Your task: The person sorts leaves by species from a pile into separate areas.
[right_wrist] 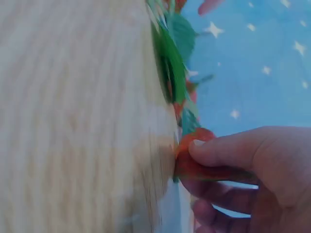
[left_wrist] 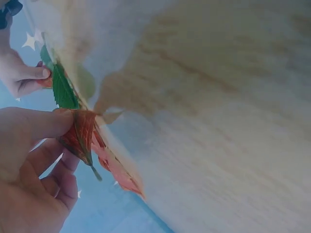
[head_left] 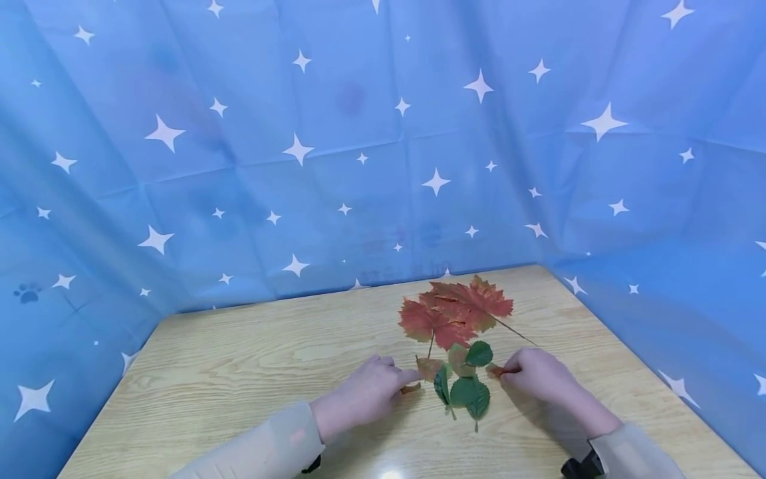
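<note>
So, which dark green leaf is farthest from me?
The topmost dark green leaf in the head view, just below the red leaves; the others sit nearer you.

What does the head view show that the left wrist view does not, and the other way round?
Only the head view: the left sleeve and the paw print on the curtain.

Only the left wrist view: the palm side of the left hand and the veins on the reddish leaf it pinches.

Both: the two hands, the right hand also pinching something reddish; green leaves; red leaves; the table; and the curtain's white stars.
</note>
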`<state>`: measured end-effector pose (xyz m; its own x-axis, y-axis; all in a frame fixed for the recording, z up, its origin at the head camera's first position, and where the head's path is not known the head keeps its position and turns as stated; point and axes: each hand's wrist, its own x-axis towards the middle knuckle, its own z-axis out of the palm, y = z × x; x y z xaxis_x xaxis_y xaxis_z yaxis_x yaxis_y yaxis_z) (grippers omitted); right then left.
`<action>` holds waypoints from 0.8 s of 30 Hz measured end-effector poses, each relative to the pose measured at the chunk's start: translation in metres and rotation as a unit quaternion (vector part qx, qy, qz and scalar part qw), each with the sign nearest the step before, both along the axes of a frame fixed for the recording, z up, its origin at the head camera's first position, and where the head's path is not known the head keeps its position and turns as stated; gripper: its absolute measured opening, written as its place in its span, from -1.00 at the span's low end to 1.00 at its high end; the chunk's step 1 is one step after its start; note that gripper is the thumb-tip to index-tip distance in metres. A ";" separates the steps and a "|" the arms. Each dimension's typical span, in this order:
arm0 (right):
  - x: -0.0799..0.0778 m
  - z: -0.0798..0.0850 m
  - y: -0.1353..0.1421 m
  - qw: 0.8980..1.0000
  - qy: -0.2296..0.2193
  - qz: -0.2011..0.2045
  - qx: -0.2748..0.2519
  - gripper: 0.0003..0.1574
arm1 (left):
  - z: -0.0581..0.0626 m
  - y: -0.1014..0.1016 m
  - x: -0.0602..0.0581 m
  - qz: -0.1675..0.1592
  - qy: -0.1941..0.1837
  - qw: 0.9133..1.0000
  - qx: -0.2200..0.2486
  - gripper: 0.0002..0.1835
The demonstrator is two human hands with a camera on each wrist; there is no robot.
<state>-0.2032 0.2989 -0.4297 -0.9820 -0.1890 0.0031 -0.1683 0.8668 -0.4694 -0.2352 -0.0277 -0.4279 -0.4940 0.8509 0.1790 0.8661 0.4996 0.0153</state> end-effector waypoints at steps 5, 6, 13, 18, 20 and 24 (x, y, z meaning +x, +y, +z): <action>-0.002 0.001 0.012 0.998 -0.020 -0.022 -0.061 -0.93 | 0.005 -0.002 -0.003 -0.017 -0.045 0.998 0.035 -0.49; -0.002 0.001 0.013 0.997 -0.020 -0.024 -0.065 -0.94 | 0.007 -0.002 -0.004 -0.019 -0.059 0.997 0.044 -0.49; -0.007 0.001 0.018 0.995 -0.026 -0.011 -0.092 -0.79 | 0.013 -0.007 -0.006 0.011 -0.160 0.983 0.086 -0.48; -0.011 -0.002 0.021 0.991 -0.032 0.005 -0.133 -0.76 | 0.017 -0.011 -0.006 0.052 -0.237 0.964 0.114 -0.53; -0.013 -0.003 0.022 0.987 -0.034 0.011 -0.156 -0.80 | 0.019 -0.012 -0.006 0.063 -0.257 0.956 0.126 -0.55; -0.015 -0.008 0.023 0.978 -0.040 0.003 -0.206 -0.61 | 0.024 -0.014 -0.007 0.081 -0.280 0.946 0.143 -0.58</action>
